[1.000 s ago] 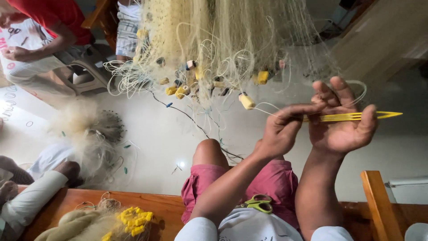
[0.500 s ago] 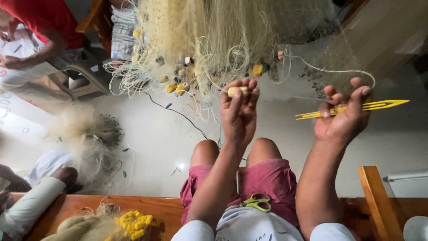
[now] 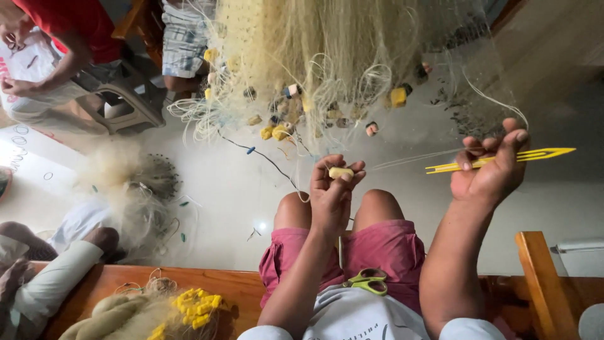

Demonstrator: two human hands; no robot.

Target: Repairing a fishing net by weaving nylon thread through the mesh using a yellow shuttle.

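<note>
Below the hanging fishing net (image 3: 327, 56), I see the left hand (image 3: 333, 189) raised with its fingertips pinched narrowly on a small pale yellow float (image 3: 341, 172). To the right of that float, the right hand (image 3: 491, 167) is closed around a yellow netting needle (image 3: 503, 160). The needle's long axis lies almost level, tilting slightly upward, with its pointed tip aimed rightward, away from the net. A thin pale line (image 3: 409, 157) runs between the float and the needle hand.

Along the net's lower edge hang more floats (image 3: 397, 96), small blocks in yellow and pale tones. Left of the net, I see another person in a red top (image 3: 63, 25) beside a grey stool (image 3: 119, 94), holding something white with red markings that I cannot make out. Beneath the net, green-handled scissors (image 3: 368, 281) rest on my lap above the pink shorts (image 3: 377, 249). Lower left of the net, a heap of yellow floats (image 3: 195, 305) lies on a wooden bench (image 3: 239, 286).
</note>
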